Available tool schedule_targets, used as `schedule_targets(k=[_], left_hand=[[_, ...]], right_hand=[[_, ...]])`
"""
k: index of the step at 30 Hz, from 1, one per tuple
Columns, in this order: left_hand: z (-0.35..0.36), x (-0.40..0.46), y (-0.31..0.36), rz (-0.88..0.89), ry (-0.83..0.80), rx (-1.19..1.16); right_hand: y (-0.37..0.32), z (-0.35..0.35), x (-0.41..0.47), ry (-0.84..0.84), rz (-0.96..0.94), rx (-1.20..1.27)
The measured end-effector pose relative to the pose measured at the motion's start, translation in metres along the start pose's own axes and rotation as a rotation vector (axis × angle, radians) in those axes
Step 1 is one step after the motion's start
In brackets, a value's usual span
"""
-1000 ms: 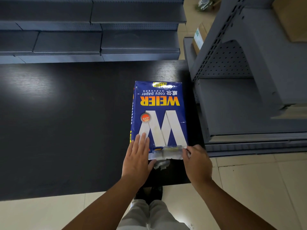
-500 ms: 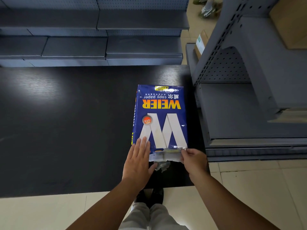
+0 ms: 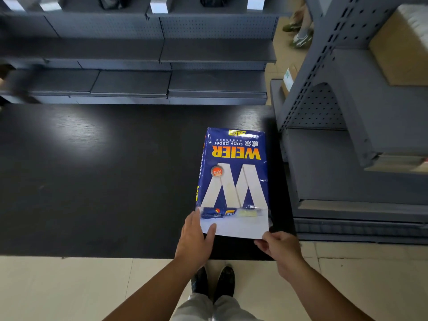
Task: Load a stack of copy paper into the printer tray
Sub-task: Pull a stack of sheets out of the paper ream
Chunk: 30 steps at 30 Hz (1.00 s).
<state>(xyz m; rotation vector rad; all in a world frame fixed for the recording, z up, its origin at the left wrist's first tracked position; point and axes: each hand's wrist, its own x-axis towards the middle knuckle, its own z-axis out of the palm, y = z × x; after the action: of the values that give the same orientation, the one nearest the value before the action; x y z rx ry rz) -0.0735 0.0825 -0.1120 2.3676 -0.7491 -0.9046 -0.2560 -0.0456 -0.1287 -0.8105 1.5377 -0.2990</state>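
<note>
Here the blue ream (image 3: 234, 172) lies flat on the black table (image 3: 92, 181), near its right front corner. White sheets (image 3: 238, 225) stick out of its near end. The left hand (image 3: 195, 239) grips their left edge, thumb on top; the right hand (image 3: 281, 249) pinches their right corner.

left hand (image 3: 194, 242): bare, no sleeve | right hand (image 3: 281, 251): bare, no sleeve | trousers (image 3: 208, 309): light grey | shoes (image 3: 214, 282): dark, glossy
</note>
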Motion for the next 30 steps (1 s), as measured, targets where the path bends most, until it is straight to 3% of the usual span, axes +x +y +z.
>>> schedule_targets(k=[6,9,15,18,23,30], left_hand=[[-0.014,-0.005,-0.01,-0.252,0.038,-0.289],[-0.02,-0.012,-0.016,-0.196,-0.015,-0.324],[-0.02,-0.037,-0.036,-0.083,-0.167,-0.378],[-0.027,-0.052,-0.048,-0.129,-0.195,-0.38],[-0.033,-0.056,-0.057,-0.286,-0.13,-0.59],[-0.012,-0.086,-0.076,0.011,-0.191,-0.444]], right_hand=[[0.015,-0.024,-0.034,-0.101,0.054,0.026],[0.018,-0.03,-0.035,-0.173,0.07,-0.037],[0.001,-0.012,-0.028,-0.054,-0.145,-0.063],[0.012,-0.003,-0.043,-0.055,-0.187,-0.116],[0.052,-0.009,-0.078,-0.019,-0.208,-0.17],[0.09,-0.026,-0.124,0.047,-0.303,-0.143]])
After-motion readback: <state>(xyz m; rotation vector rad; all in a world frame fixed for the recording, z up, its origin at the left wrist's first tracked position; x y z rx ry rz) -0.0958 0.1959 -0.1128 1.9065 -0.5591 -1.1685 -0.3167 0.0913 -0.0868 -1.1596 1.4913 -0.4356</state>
